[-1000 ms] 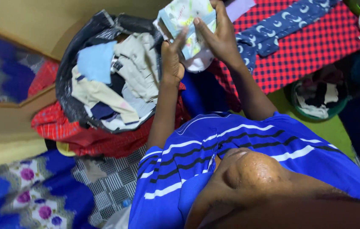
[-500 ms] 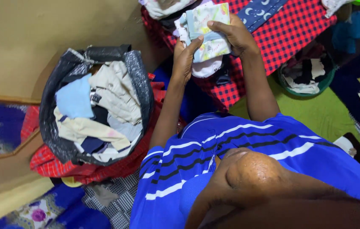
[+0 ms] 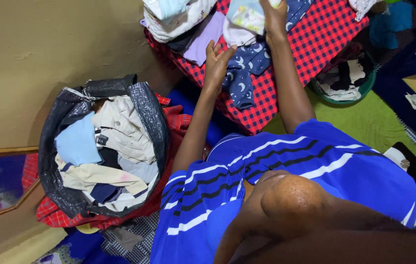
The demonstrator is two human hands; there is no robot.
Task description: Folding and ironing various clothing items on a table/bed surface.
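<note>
My right hand (image 3: pixel 274 19) grips a small pale patterned garment (image 3: pixel 247 14) at the top edge of the view, above the red checked cloth (image 3: pixel 325 34). My left hand (image 3: pixel 216 61) is lower and to the left, fingers spread and holding nothing. It hovers by a navy garment with white moons (image 3: pixel 244 73) that lies on the checked cloth. A pile of folded light clothes (image 3: pixel 178 17) sits just left of both hands, with a lilac piece (image 3: pixel 205 41) under it.
A black bag (image 3: pixel 144 112) stuffed with mixed clothes stands at the left against a tan wall (image 3: pixel 46 44). A green basin (image 3: pixel 364 90) with clothes sits at the right on a green mat (image 3: pixel 379 122). Loose garments lie at the far right.
The view has swung so the bag sits lower left. My right hand lifted the pale garment farther up and away. My left hand let go of it and dropped toward the navy garment.
</note>
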